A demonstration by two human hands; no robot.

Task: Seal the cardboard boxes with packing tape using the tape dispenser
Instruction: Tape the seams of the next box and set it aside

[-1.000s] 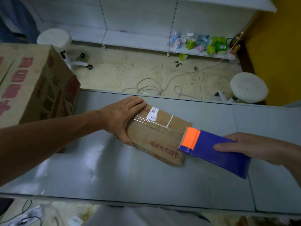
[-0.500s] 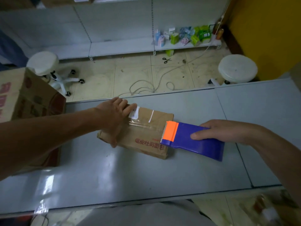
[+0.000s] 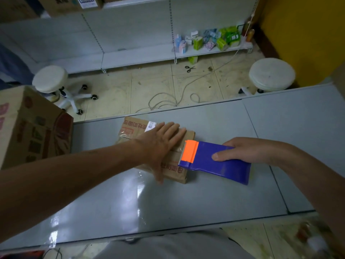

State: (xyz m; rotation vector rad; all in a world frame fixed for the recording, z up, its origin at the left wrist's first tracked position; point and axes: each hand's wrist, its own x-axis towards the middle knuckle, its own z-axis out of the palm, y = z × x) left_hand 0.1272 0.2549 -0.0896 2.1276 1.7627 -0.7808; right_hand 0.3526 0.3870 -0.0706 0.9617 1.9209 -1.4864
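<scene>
The small box [image 3: 133, 130] lies flat on the grey table [image 3: 186, 202], near its far edge. The left hand [image 3: 164, 144] presses down on its top, fingers straight. The right hand [image 3: 240, 150] grips the blue dispenser [image 3: 224, 169], thumb laid across its upper face. The dispenser's orange toothed end sits over the box's right edge, just beside the left fingertips. A big carton [image 3: 31, 128] stands at the table's left end. Scissors [image 3: 189, 68] lie on the floor beyond.
</scene>
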